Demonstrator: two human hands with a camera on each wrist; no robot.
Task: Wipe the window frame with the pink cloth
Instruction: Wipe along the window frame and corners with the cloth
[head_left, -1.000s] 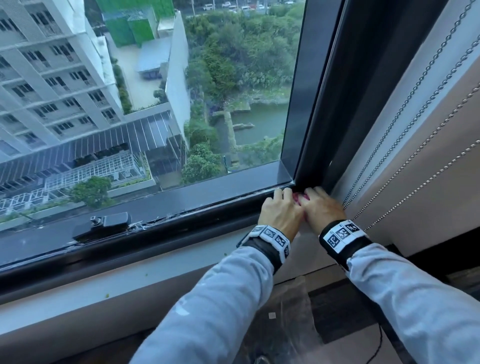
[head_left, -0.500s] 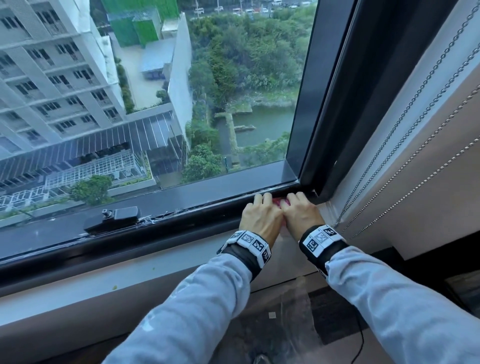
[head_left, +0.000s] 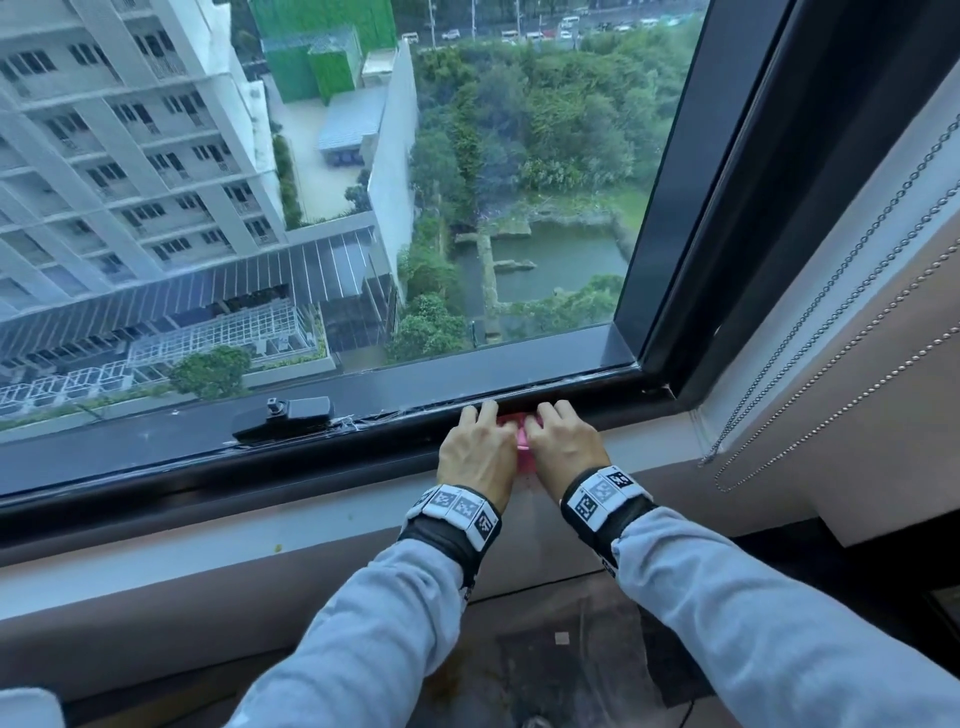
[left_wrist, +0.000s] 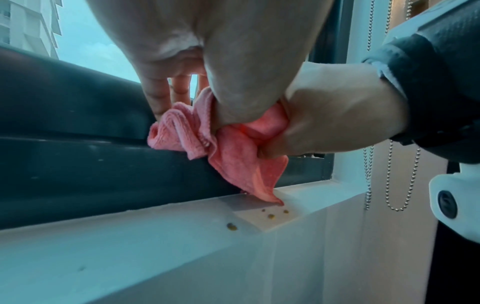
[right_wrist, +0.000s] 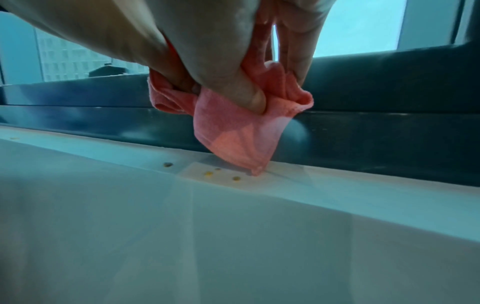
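Observation:
The pink cloth (head_left: 522, 448) is bunched on the black bottom rail of the window frame (head_left: 311, 460), a little left of the lower right corner. My left hand (head_left: 480, 444) and right hand (head_left: 562, 440) sit side by side on it, and each grips part of it. In the left wrist view the cloth (left_wrist: 233, 152) is pinched under the thumb while the fingers (left_wrist: 155, 98) reach over the rail. In the right wrist view the thumb (right_wrist: 249, 96) pinches the cloth (right_wrist: 233, 139). A loose corner hangs down to the white sill.
A black latch handle (head_left: 285, 413) sits on the rail to the left of my hands. Bead chains (head_left: 831, 338) of a blind hang at the right. The white sill (head_left: 260, 540) carries small yellowish crumbs (left_wrist: 232, 226). Clear plastic sheeting (head_left: 571, 649) lies below.
Both hands have slid left along the bottom rail with the cloth, away from the lower right corner of the frame. The grip on the cloth is unchanged.

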